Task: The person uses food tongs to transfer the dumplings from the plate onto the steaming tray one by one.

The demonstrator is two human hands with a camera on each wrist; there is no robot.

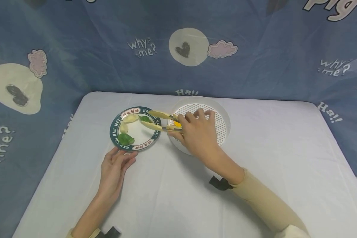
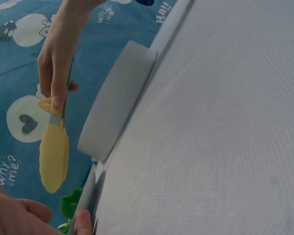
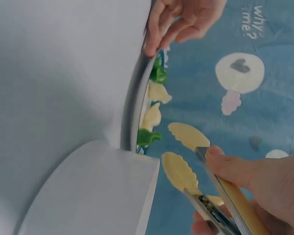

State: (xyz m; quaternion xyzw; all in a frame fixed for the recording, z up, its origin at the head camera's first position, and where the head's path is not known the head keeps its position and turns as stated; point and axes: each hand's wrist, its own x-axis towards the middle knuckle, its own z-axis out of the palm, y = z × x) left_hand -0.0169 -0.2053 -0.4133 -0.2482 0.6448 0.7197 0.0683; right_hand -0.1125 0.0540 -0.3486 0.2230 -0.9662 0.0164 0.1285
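My right hand (image 1: 197, 134) grips yellow-tipped tongs (image 1: 151, 126), whose two tips stand apart with nothing between them, over the right side of a green-rimmed plate (image 1: 115, 128). The same tongs (image 3: 179, 171) show in the right wrist view. Two pale yellow dumpling-like pieces (image 1: 130, 118) and two green pieces (image 1: 125, 139) lie on the plate. With its fingertips, my left hand (image 1: 114, 168) holds the plate's near rim. In the left wrist view one finger (image 2: 83, 223) lies against the plate's outer side.
Right of the plate stands a round white container (image 1: 224, 115) with a perforated base, partly under my right hand. A small orange-yellow thing (image 1: 177, 124) shows inside it between the tong arms. A white cloth covers the table (image 1: 270, 148); patterned blue fabric (image 1: 107, 49) hangs behind.
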